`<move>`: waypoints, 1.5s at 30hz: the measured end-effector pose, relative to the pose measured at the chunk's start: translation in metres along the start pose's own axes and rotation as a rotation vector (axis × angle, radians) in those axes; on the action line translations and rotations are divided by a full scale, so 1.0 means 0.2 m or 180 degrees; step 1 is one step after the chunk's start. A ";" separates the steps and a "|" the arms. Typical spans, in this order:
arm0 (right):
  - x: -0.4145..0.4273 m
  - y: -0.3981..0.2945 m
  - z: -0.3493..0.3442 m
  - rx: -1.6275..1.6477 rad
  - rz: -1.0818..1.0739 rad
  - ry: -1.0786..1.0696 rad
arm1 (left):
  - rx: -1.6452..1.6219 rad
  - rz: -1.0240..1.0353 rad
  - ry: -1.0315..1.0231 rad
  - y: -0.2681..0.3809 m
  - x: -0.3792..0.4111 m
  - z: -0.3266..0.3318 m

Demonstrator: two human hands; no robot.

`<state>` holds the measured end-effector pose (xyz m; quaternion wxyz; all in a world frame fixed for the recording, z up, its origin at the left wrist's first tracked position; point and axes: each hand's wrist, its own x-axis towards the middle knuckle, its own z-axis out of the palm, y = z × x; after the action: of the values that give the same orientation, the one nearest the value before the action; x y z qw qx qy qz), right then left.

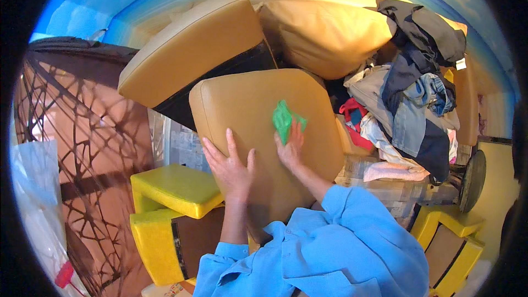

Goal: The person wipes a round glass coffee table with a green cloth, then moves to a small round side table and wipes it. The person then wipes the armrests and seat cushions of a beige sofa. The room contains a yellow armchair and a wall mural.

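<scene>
A large tan cushion point(264, 95) with rounded corners, leather-like, lies before me. My left hand point(232, 169) rests on its left part with fingers spread, holding nothing. On the cushion's right half, my right hand point(291, 144) grips a crumpled green cloth point(283, 120) and presses it to the surface. Behind leans another tan cushion point(198, 45) with a black underside, tilted up to the right. A soft tan pillow point(326, 33) lies beyond, at the back.
A heap of clothes point(406, 103) lies on the right. Yellow upholstered pieces point(177, 187) stand at lower left, and another yellow piece point(449, 251) at lower right. A patterned curtain point(103, 140) hangs on the left. A round dark object point(472, 181) stands at the right.
</scene>
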<state>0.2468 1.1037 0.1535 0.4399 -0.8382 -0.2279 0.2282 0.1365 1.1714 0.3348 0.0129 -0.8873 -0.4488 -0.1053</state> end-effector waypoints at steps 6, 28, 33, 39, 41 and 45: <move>-0.11 0.00 -0.02 0.0243 -0.0380 0.0027 | 0.0232 -0.0045 0.0093 0.04 0.24 0.01; 0.70 -0.07 0.08 -0.0108 -0.0004 0.0228 | 0.0404 0.0017 0.0206 -0.05 0.29 0.11; 1.08 0.05 0.08 -0.0084 0.1117 0.0380 | 0.0421 0.0013 0.0166 -0.07 0.29 0.12; 0.91 -0.37 0.25 -0.0147 -0.0700 0.0329 | 0.0442 -0.0035 0.0182 -0.10 0.31 0.16; 0.81 -0.58 0.27 0.0097 -0.0948 0.0178 | 0.0446 -0.0053 0.0198 -0.11 0.31 0.18; 0.61 -0.72 0.17 0.0150 -0.2088 -0.0054 | 0.0391 0.0023 0.0284 -0.13 0.31 0.18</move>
<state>0.2975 1.2696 0.2353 0.5073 -0.7077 -0.4841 0.0864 0.1572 1.2412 0.3100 0.0878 -0.8809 -0.4501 -0.1169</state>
